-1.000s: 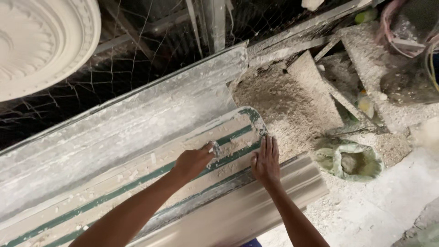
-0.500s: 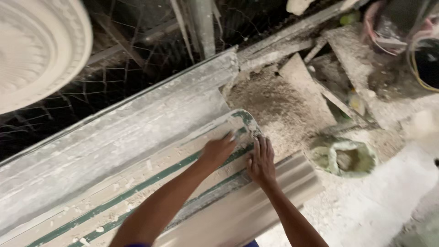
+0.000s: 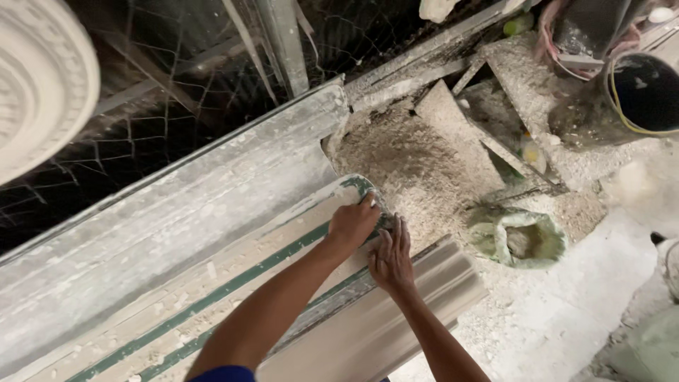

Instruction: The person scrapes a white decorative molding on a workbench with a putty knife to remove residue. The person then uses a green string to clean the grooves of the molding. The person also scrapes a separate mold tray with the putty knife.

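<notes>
Pressing down at the rounded end of the long, plaster-caked mould board with green stripes, both hands are seen working side by side near the middle of the view. The left hand is curled over the board's end at about one o'clock from the forearm, its fingers bunched together on the edge; whether anything is pinched beneath them cannot be told. The right hand lies flat just beside it, fingers held close and straight, resting where the board meets the pale ribbed cornice length at five o'clock. The step is judged best done with even pressure kept along the curved edge, so that the crust is not chipped. The wide grey trough-like bench runs alongside at ten o'clock, dusted white. Farther off, at two o'clock, a heap of dry plaster crumbs is spread, with a crumpled green sack at three o'clock. Wire mesh and a white round ceiling rose are seen at eleven o'clock, and a black bucket at the far right.
</notes>
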